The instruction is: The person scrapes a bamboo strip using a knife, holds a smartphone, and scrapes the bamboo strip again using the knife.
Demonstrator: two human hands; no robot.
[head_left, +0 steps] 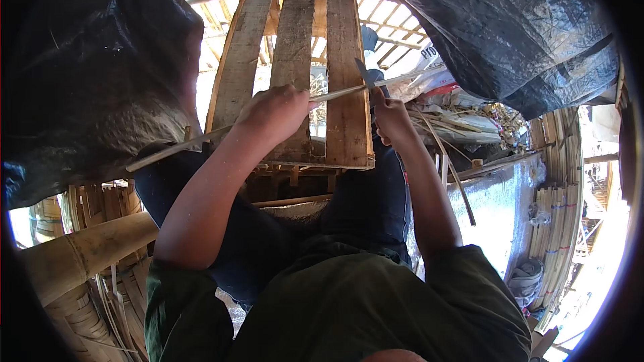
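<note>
My left hand (pixel 285 110) is closed around a long, thin bamboo strip (pixel 345 92). The strip runs slantwise from beside my left thigh, across the slatted wooden bench (pixel 292 47), to the upper right. In my right hand (pixel 392 119) is a knife (pixel 366 75), its handle mostly hidden by the fingers. The blade points up and away, crossing the strip just past the bench's right slat; whether it bites into the strip I cannot tell. Both hands are above the near half of the bench, the right one beside its right edge.
Black plastic sheeting (pixel 483 33) hangs on both sides. A thick bamboo pole (pixel 94 255) lies at my left. Split bamboo pieces (pixel 463 127) are heaped right of the bench, and bundled strips (pixel 557 228) stand farther right. Another thin strip (pixel 449 167) slants beside my right forearm.
</note>
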